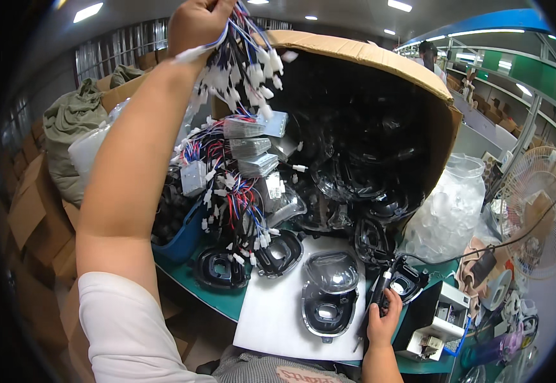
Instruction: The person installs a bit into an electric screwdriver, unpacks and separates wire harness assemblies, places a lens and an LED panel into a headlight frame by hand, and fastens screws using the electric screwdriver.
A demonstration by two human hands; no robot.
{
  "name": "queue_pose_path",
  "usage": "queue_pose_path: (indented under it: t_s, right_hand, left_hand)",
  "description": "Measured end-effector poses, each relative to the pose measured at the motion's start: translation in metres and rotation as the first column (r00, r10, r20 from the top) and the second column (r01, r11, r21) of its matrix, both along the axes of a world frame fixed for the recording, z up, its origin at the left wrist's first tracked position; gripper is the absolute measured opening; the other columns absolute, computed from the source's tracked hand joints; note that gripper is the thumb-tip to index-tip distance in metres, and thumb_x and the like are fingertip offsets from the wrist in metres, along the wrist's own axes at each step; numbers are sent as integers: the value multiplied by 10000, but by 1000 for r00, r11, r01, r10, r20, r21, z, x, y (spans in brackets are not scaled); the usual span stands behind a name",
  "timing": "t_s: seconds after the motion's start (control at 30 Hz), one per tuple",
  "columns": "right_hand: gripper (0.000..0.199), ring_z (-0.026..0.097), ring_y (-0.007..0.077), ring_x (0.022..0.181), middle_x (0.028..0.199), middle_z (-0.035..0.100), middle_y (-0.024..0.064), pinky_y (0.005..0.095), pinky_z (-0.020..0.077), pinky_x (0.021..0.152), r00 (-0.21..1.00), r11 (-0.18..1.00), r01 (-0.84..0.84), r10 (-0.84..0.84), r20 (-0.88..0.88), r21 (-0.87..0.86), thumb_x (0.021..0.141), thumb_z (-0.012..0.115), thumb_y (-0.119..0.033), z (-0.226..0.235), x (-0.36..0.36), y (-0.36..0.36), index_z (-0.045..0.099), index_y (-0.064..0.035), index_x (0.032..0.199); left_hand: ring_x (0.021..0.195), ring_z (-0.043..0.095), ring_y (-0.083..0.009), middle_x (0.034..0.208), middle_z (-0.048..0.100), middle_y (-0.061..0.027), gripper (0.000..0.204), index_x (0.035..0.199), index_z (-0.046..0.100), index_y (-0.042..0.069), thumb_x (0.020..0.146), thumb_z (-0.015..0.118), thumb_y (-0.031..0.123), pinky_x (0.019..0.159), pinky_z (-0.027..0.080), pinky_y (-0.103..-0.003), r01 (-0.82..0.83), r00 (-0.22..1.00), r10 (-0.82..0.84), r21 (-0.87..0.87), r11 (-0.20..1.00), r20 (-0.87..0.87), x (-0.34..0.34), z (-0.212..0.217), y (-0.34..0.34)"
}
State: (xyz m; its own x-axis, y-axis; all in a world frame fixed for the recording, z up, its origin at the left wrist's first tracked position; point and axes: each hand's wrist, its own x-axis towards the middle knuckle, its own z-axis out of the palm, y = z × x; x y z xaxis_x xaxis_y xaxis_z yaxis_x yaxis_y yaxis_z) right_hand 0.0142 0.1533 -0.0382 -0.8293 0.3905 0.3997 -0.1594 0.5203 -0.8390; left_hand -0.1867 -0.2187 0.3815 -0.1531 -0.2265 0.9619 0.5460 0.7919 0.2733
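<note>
Raised high at the far left, my left hand is closed round a bundle of wires with many white plug connectors hanging down. My right hand grips a black corded electric screwdriver at the right edge of a white foam sheet. On that sheet, left of the screwdriver, lies a black lamp housing with a clear lens cover at its far end. Below the raised bundle are stacked silvery metal plates with red, blue and white wires.
A big open carton holds dark glossy parts. More black housings lie around the sheet, beside a blue bin. On the right are a clear plastic bag, a fan and a white boxy device. The screwdriver's cord runs rightward.
</note>
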Motion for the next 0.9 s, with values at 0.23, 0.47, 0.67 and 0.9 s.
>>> queue_pose_path:
  t_s: [0.23, 0.47, 0.67, 0.9]
  right_hand:
    - [435, 506, 291, 1124, 1285, 453, 178, 380, 424, 928, 995, 993, 69, -61, -79, 91, 770, 625, -87, 14, 8, -1, 553, -19, 1193]
    - [393, 517, 242, 1086, 1190, 505, 136, 348, 446, 892, 956, 976, -159, 114, -269, -148, 784, 642, -120, 57, 34, -11, 573, 0, 1152]
    - [993, 431, 304, 1273, 1417, 352, 188, 421, 482, 932, 642, 295, -694, 667, -378, -657, 756, 702, -298, 123, 26, -72, 80, -116, 1508]
    - [760, 591, 361, 1106, 1311, 513, 206, 421, 561, 836, 623, 173, -569, 729, -284, -804, 841, 643, -434, 119, 24, -81, 326, -31, 1402]
  left_hand:
    - [672, 519, -67, 717, 562, 1, 48, 876, 630, 30, 838, 635, 58, 600, 426, -233, 155, 969, -197, -251, 956, -152, 81, 37, -8]
    - [724, 565, -127, 792, 589, -43, 102, 841, 615, 14, 757, 566, -18, 676, 460, -253, 590, 798, -461, -346, 729, 389, 185, -65, 18]
    - [614, 555, -277, 714, 584, -86, 181, 780, 619, 67, 633, 625, -38, 569, 445, -346, 812, 523, -489, -232, 536, 698, 224, -187, 63]
    - [830, 620, -262, 910, 617, -91, 224, 916, 585, 76, 720, 691, 97, 700, 505, -354, 796, 561, -347, -374, 476, 752, 231, -272, 90]
